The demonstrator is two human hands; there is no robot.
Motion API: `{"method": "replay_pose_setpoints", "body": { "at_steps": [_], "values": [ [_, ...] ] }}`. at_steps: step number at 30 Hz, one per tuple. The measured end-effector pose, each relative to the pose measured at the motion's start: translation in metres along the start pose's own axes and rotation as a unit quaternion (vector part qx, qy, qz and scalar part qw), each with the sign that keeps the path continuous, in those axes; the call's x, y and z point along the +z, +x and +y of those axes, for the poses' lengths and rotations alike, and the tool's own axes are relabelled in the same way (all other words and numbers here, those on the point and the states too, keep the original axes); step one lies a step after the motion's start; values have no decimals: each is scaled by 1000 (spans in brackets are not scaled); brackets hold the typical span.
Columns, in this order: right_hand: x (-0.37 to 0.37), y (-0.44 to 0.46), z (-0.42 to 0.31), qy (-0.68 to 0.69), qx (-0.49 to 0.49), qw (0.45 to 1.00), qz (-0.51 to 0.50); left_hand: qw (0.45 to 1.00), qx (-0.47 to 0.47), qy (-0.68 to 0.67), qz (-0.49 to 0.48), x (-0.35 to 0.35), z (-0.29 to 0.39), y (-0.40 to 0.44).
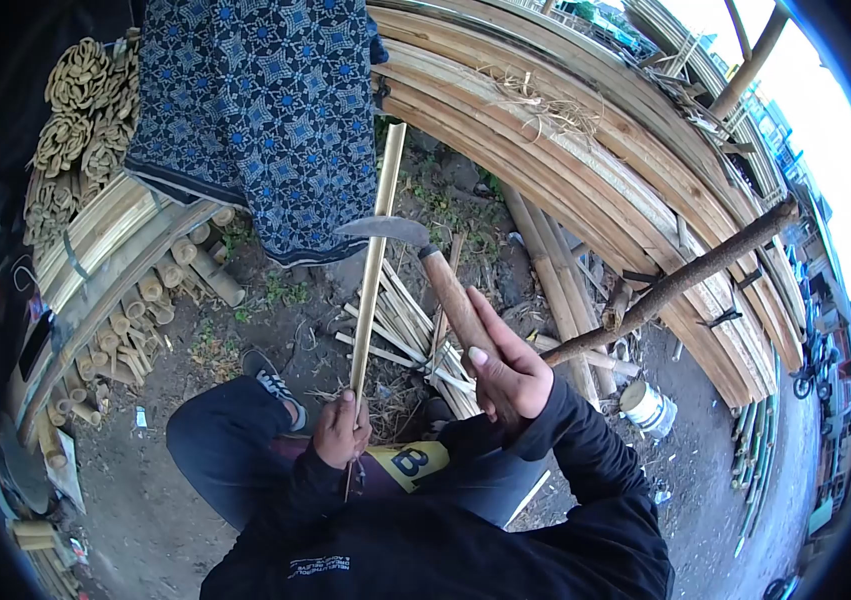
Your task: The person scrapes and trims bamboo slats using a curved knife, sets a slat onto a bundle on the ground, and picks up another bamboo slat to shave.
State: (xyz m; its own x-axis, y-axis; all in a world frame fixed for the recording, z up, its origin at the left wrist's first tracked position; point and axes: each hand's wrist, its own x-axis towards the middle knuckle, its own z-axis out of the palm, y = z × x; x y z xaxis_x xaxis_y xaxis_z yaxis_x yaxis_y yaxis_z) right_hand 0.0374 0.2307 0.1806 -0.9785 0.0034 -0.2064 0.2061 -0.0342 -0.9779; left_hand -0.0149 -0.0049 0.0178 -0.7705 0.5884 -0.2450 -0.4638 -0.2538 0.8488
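Note:
My left hand (341, 432) is closed round the lower end of a long split bamboo strip (369, 290), which stands up and away from my lap. In my right hand (513, 372) is a sickle-like curved knife (453, 300), gripped by its wooden handle with the thumb along it. Its blade (385, 230) points left and crosses the upper part of the strip; whether it touches the strip I cannot tell. Thin bamboo strips (405, 320) lie in a loose pile on the ground beyond my hands.
A blue patterned cloth (265, 120) hangs at the upper left, above stacked bamboo poles (135, 310). Long timber planks (585, 130) curve across the upper right. A rough wooden pole (685, 275) slants at the right, near a white bucket (647, 410). Shavings lie on the planks.

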Motion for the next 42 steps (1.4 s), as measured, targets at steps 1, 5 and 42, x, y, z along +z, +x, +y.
{"method": "replay_pose_setpoints", "body": {
  "at_steps": [1,5,42],
  "values": [
    [3,-1,-4,-11,-1,1000,4,1000,2,3,-2,0,-2,0],
    [12,-15,-11,-38,44,991,-119,1000,23,-10,15,-8,-3,2],
    [-22,57,-5,68,-28,994,-85,999,-6,-15,36,-7,11,-6]
  ]
}}
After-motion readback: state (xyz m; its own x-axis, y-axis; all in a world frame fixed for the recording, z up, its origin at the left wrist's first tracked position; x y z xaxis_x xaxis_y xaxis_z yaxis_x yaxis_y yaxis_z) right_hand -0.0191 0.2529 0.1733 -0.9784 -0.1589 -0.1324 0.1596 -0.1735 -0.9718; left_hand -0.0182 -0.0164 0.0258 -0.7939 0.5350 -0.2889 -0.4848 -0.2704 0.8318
